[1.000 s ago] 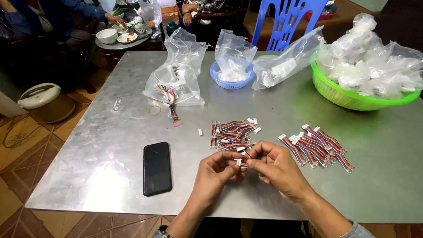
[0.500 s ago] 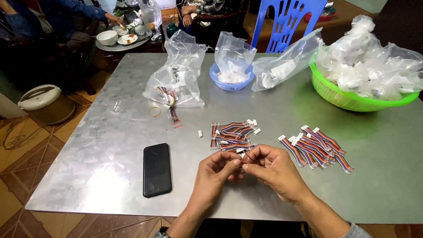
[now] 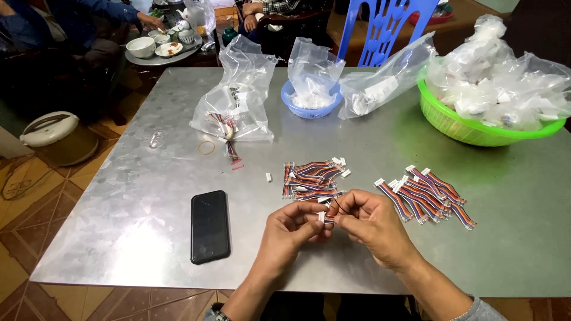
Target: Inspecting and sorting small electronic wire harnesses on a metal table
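Home workshop; metal table (image 3: 148,196), wire bundles (image 3: 309,178)

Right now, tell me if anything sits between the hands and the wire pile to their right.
Nothing visible does. The left hand and right hand pinch a small wire connector together above the metal table. The wire pile lies just right of the right hand, with only bare tabletop between.

head cam | looks down, forward | near hands (image 3: 333,226) | single view
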